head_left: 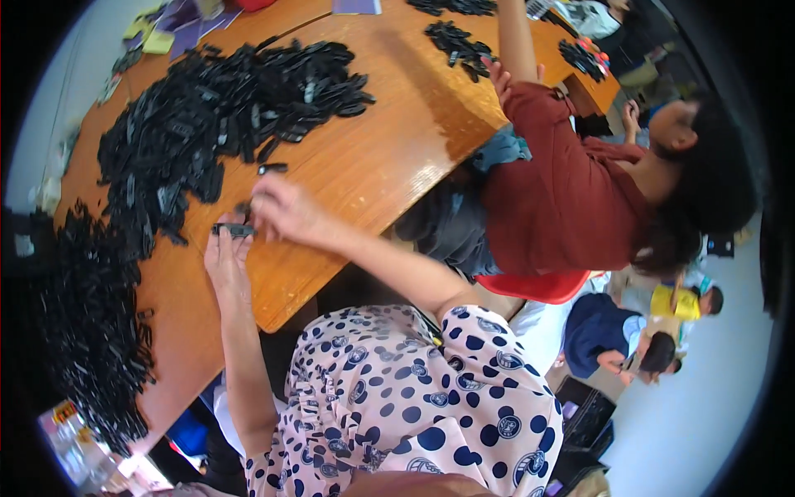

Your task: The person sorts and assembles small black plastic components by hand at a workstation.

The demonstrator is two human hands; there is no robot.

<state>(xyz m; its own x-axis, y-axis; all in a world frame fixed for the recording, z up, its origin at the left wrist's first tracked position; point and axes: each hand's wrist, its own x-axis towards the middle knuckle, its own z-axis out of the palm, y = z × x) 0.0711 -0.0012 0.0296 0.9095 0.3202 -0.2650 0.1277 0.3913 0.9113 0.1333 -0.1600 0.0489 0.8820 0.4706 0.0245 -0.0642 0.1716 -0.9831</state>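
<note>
Over the wooden table's near edge, my left hand grips a small, dark, elongated plastic piece between thumb and fingers. My right hand is just to the right, its fingers pinched close to the piece. Something small and dark shows at those fingertips, too blurred to name. One loose black piece lies beyond my right hand. Farther back spreads a large heap of similar black plastic pieces. To the left lies another dense pile of black pieces.
The wooden table runs away to the upper right, with a smaller black pile on it. A person in a dark red top sits close on my right, one arm over the table. Purple and yellow papers lie at the far left.
</note>
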